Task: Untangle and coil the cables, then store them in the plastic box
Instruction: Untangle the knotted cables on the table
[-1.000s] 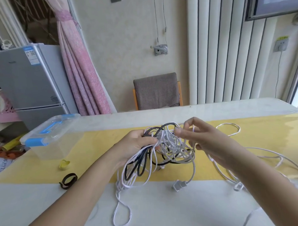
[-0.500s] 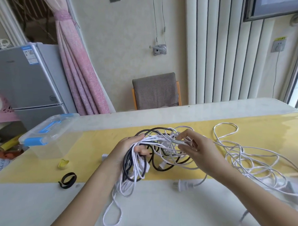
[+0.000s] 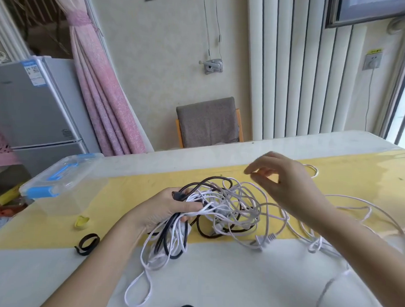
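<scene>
White desk (image 3: 215, 280) lies nearest you, with a yellow mat (image 3: 126, 196) across it. Your left grip (image 3: 163, 209) is clenched round the cables (image 3: 236, 207), whose black-and-white tangle spills onto the mat. Your right grip (image 3: 287, 181) hovers just above, fingers loosely curled, nothing visibly held. Far left sits the box (image 3: 65, 185), lid on.

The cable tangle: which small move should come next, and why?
Probably the right hand, hovering apparently empty above the tangle, should take the white plug lying free at its edge and draw it out, since the left hand grips the tangle.
</scene>
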